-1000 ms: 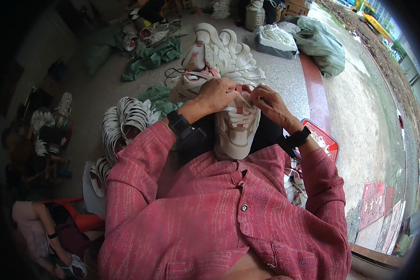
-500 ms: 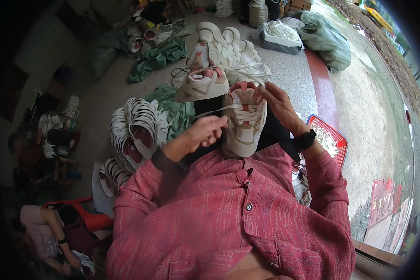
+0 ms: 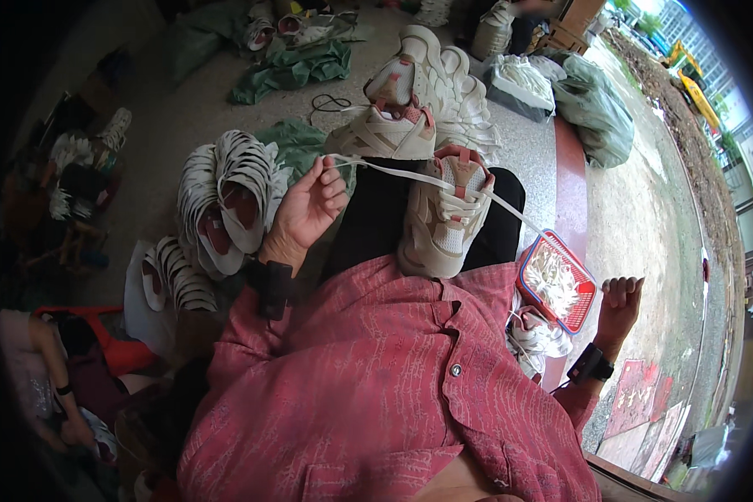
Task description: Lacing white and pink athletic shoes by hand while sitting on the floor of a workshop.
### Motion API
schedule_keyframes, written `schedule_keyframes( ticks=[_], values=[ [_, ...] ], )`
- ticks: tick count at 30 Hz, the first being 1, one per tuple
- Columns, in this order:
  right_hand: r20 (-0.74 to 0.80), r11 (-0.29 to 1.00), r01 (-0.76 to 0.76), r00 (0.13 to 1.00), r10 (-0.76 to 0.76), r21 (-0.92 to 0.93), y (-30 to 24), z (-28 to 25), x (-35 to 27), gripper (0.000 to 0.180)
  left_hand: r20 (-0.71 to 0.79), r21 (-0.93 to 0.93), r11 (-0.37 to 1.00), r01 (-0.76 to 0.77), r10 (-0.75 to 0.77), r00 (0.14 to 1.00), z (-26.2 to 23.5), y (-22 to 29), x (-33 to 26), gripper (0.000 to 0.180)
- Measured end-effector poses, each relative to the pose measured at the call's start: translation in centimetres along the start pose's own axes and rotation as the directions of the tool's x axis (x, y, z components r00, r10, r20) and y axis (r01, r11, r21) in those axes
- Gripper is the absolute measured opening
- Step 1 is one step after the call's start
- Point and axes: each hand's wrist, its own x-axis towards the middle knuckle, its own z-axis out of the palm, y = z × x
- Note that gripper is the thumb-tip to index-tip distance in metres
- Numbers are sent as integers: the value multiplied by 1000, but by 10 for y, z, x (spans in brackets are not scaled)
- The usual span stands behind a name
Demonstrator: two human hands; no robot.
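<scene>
A beige and white sneaker (image 3: 445,226) with a pink collar rests on my lap, its toe toward me. A pale shoelace (image 3: 410,174) passes through its eyelets and stretches out on both sides. My left hand (image 3: 311,202), raised to the left of the sneaker, pinches one end of the lace between thumb and finger. Far out to the right, my right hand (image 3: 620,311) is closed, with the other end of the lace running toward it; the tip is hidden in the fingers. A matching sneaker (image 3: 383,135) lies just beyond the first.
Nested shoe uppers (image 3: 226,201) stand on the floor at left. More pale shoes (image 3: 453,92) are lined up ahead. A red basket (image 3: 579,311) of white laces sits at right. Green sacking (image 3: 297,74) and a filled bag (image 3: 596,109) lie farther off. Another person's arm (image 3: 54,368) shows lower left.
My hands have moved apart from the sneaker, the left one up and left, the right one far out and down to the right. The lace is now drawn out between them.
</scene>
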Motion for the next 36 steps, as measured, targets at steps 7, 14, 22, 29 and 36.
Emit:
schedule_keyframes(
  ticks=[7, 14, 22, 29, 36],
  values=[
    [-129, 254, -117, 991, -29, -960, 27, -41, 10, 22, -152, 249, 942, -224, 267, 952, 1, 44, -24, 19],
    [526, 289, 482, 845, 93, -827, 86, 125, 71, 11, -11, 104, 882, -460, 464, 886, -4, 104, -68, 28],
    [720, 556, 496, 623, 307, -667, 150, 209, 106, 8, 82, 372, 860, -349, 344, 936, 40, 101, -70, 28],
    [670, 580, 388, 614, 417, -716, 179, 209, 124, 4, 308, 926, -243, -291, 38, 951, 54, -18, 20, 20],
    [774, 608, 486, 469, 424, -628, 183, 206, 143, 12, 189, 953, -250, -172, 48, 981, 29, -56, 76, 18]
  ],
)
